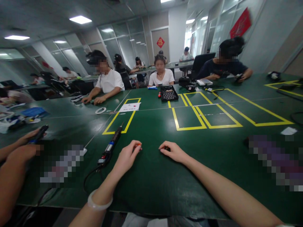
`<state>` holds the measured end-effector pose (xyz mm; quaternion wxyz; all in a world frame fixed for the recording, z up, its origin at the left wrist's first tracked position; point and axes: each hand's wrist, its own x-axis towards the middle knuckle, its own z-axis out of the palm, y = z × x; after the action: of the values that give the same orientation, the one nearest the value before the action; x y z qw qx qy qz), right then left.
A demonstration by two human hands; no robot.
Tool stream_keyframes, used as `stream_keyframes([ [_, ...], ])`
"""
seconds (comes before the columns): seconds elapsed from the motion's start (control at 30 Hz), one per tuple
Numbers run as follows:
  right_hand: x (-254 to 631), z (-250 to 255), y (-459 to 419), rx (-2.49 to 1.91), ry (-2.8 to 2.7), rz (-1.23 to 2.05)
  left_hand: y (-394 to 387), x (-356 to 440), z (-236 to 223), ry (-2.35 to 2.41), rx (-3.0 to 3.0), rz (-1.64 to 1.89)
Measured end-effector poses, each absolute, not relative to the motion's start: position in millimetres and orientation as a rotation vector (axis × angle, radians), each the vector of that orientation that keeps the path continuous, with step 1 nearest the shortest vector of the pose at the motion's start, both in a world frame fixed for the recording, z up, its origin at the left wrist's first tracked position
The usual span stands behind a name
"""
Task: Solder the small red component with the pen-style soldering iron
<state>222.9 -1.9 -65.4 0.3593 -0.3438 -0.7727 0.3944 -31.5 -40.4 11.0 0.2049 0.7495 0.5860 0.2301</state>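
Observation:
My left hand [126, 157] is closed in a pinch over the green table [151, 186]. A small orange-red piece [139, 144] shows at its fingertips, too small to name. Across a short gap, my right hand [174, 152] hovers at or rests near the tabletop with thumb and forefinger drawn together. Whether anything sits in that pinch cannot be made out. Just left of my left hand lies a corded electric screwdriver [110, 147], its thin bit pointing away from me and its cable running back toward the near edge.
Yellow tape outlines [190, 128] mark the table. A white paper [130, 107] lies beyond the screwdriver, and a black compartment tray [169, 93] stands farther back. At left, a neighbour's hand [34, 134] holds a dark tool. Blurred-out objects lie at both sides; several people sit around.

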Motion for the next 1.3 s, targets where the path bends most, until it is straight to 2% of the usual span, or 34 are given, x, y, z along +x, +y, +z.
stream_keyframes([
  [0.2, 224.7, -72.0, 3.6, -0.823, -1.695, 1.292, -3.5, 37.4, -8.9, 1.163, 1.754, 0.674],
  [0.43, 222.3, -72.0, 6.9, -0.663, -1.560, 1.472, 8.4, 58.2, -27.6, 1.050, 1.444, 0.652],
  [0.63, 223.7, -75.1, 9.9, -0.760, -1.486, 1.354, 5.9, 56.3, -36.3, 1.084, 1.296, 0.693],
  [1.0, 225.7, -81.6, 14.0, -0.800, -1.513, 1.318, 3.0, 53.7, -36.5, 1.069, 1.307, 0.749],
  [1.3, 226.8, -77.0, 9.0, -0.870, -1.673, 1.152, 7.5, 49.3, -41.3, 1.117, 1.372, 0.829],
])
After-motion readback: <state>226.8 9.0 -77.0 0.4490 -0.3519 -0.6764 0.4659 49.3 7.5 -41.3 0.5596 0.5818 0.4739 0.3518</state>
